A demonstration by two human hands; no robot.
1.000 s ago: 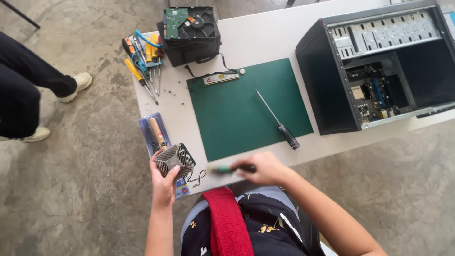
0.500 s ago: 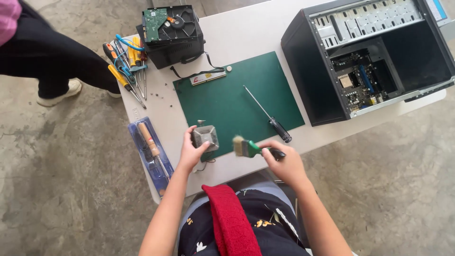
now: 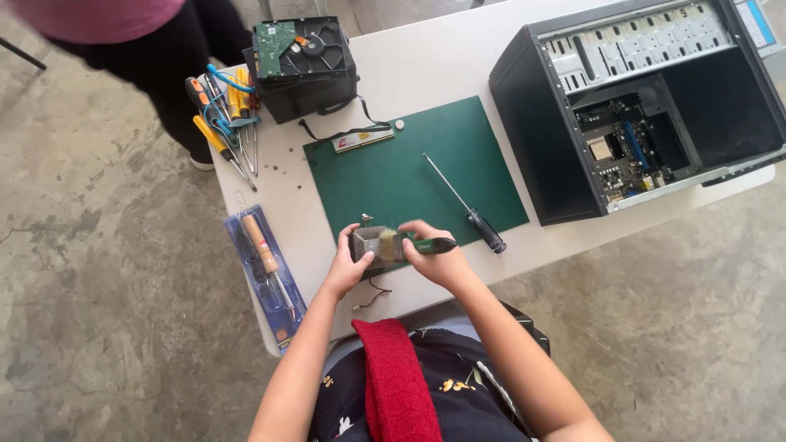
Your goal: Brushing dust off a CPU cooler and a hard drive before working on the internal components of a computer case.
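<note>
A small grey metal heatsink [image 3: 370,243] is held in the left hand [image 3: 348,266], its fingers clenched around its left side, just above the near edge of the green mat [image 3: 409,172] on the bench [image 3: 426,65]. A green-handled brush [image 3: 413,244] is gripped in the right hand [image 3: 434,258], with the bristles laid against the heatsink's top. Thin wires [image 3: 372,296] hang from the heatsink toward the bench edge.

Half a second ago the brush was held apart from the heatsink; a second ago the heatsink was held off the mat, over the bench's near-left corner. The two have since been brought together over the mat, so the brushing of the part appears to be under way.

A black-handled screwdriver [image 3: 463,200] lies on the mat just beyond the right hand. A memory stick [image 3: 362,139] rests at the mat's far edge. An open black computer case [image 3: 639,106] stands to the right, a black box with a hard drive on top [image 3: 303,57] at the far left, loose screwdrivers [image 3: 225,115] beside it, and a packaged soldering iron [image 3: 266,274] overhangs the left edge. Another person's dark trouser legs [image 3: 172,74] are seen beyond the bench.
</note>
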